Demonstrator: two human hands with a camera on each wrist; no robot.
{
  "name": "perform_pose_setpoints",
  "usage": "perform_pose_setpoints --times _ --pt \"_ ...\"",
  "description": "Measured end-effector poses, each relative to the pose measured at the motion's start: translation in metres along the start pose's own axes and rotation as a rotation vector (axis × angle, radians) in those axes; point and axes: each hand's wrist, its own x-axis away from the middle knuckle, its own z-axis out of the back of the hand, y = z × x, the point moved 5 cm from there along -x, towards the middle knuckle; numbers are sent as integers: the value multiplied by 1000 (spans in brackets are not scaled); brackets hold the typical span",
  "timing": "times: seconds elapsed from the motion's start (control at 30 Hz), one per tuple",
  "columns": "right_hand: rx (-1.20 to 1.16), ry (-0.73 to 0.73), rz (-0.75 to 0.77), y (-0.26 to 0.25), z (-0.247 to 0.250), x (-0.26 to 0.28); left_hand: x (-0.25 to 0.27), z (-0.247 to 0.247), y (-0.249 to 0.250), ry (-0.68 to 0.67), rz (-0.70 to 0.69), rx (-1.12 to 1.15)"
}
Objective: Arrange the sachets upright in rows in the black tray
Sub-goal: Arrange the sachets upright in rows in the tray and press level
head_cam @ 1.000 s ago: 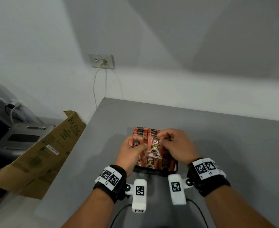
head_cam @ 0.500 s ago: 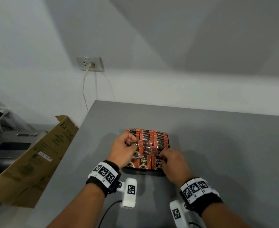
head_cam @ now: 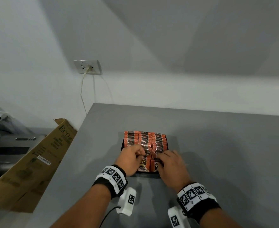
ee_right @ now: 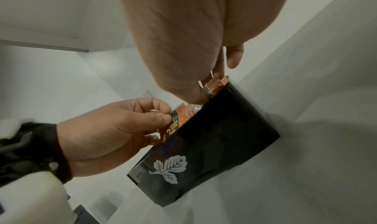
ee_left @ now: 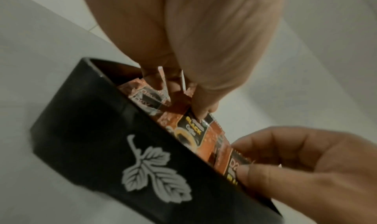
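A black tray [head_cam: 122,145] with a white leaf print [ee_left: 155,175] stands on the grey table. It holds three rows of upright orange sachets [head_cam: 145,139]. My left hand [head_cam: 141,157] is at the tray's front left. It pinches the top of the front sachet [ee_left: 191,130] between thumb and fingers. My right hand [head_cam: 160,159] is at the front right, fingers curled. Its thumb [ee_left: 255,171] presses the front sachet of the right row [head_cam: 154,165] against the fingers behind it. In the right wrist view the right fingertips [ee_right: 195,95] sit among the sachet tops above the tray [ee_right: 224,130].
A brown cardboard box [head_cam: 28,165] leans at the table's left edge, with a grey machine [head_cam: 11,148] behind it. A wall socket [head_cam: 87,67] with a hanging cable is on the white wall. Bare grey tabletop [head_cam: 217,153] lies right of the tray.
A second ago both hands held sachets raised over the tray's front. They have come down, and the sachets now stand in the front of the tray.
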Motion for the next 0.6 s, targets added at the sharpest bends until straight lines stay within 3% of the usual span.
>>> perform_pose_setpoints --times 0.23,0.47,0.6 --pt "12 -6 -45 -2 5 2 8 4 0 71 -116 -256" --pt "181 -343 19 -16 -9 -4 15 -19 7 -273 -238 -629" --pt "268 -333 43 -18 -18 0 16 -30 5 -334 -270 -747"
